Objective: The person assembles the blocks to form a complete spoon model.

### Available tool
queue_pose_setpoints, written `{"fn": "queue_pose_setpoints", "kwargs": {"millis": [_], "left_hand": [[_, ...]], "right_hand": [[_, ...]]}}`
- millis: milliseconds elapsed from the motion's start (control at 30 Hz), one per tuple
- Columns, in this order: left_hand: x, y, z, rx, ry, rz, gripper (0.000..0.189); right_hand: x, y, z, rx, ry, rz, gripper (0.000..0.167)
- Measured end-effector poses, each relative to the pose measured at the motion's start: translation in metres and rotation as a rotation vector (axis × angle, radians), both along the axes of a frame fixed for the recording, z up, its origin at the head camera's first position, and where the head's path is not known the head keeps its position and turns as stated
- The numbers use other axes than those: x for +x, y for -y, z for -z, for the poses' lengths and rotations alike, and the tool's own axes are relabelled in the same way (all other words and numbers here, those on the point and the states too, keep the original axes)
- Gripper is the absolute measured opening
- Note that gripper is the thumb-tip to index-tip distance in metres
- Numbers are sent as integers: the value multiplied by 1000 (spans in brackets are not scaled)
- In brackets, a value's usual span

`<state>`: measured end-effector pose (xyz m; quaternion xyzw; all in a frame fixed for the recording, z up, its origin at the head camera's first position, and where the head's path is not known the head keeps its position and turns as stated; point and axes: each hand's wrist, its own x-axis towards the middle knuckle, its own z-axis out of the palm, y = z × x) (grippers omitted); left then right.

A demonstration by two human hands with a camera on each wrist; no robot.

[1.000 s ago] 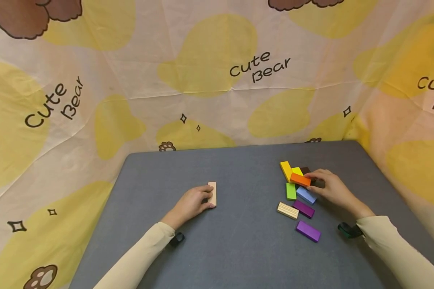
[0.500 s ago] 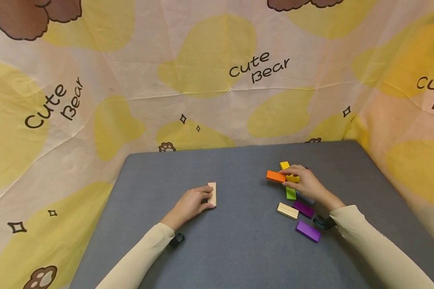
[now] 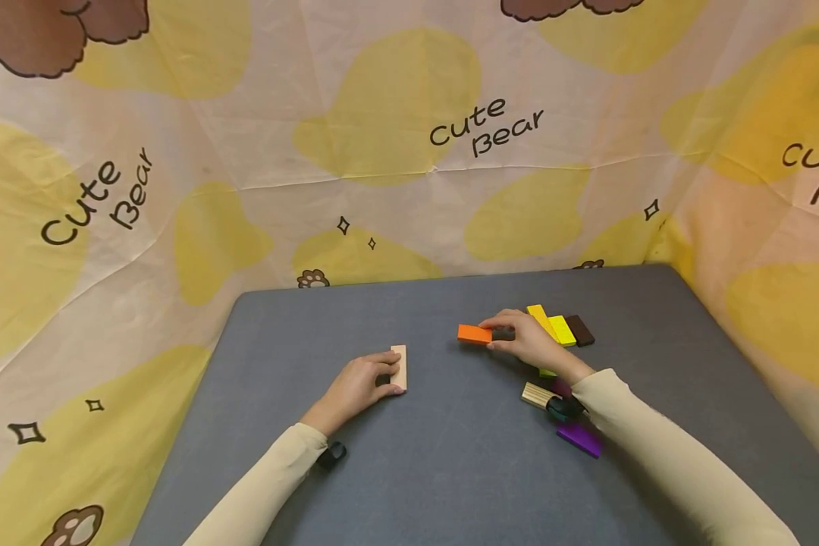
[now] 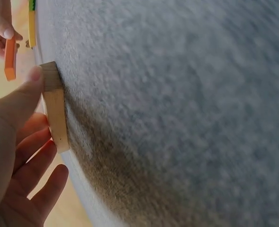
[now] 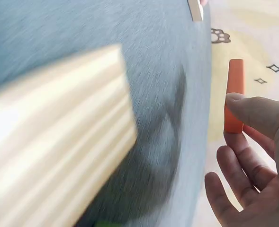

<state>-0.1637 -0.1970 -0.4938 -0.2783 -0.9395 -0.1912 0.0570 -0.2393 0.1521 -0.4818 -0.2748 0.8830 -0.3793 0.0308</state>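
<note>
A plain wooden block [image 3: 399, 368] lies flat on the grey table, left of the middle. My left hand [image 3: 360, 385] pinches it by its two ends, thumb at the near end and fingertips at the far one, as the left wrist view also shows [image 4: 56, 111]. In my right hand [image 3: 528, 343] an orange block [image 3: 474, 334] is pinched between thumb and fingers. It is held above the table, to the right of the wooden block and apart from it. The right wrist view shows the orange block [image 5: 235, 78] from its narrow side.
Behind my right hand lie a yellow-orange block [image 3: 539, 318], a bright yellow block [image 3: 563, 331] and a dark brown block [image 3: 580, 331]. Closer in are a striped wooden block [image 3: 537, 395] and a purple block [image 3: 579, 439]. My right arm partly covers a green and a darker purple block.
My right hand has carried the orange block leftward, away from the coloured pile and toward the wooden block. The left hand keeps its hold in the same place.
</note>
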Motion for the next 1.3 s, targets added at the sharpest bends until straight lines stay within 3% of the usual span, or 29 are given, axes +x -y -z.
{"fn": "queue_pose_setpoints", "kwargs": {"millis": [500,900,1300], "left_hand": [[-3,4,2,62,47,-33,32],[-3,3,4,55,75,-47,41],[-2,1,3,67,62,-42,40]], "right_hand": [[-18,61,7,-48,103,-63,37],[-26,106,11,-13,78,-94,35],[-27,131,17,22,68,-117,35]]}}
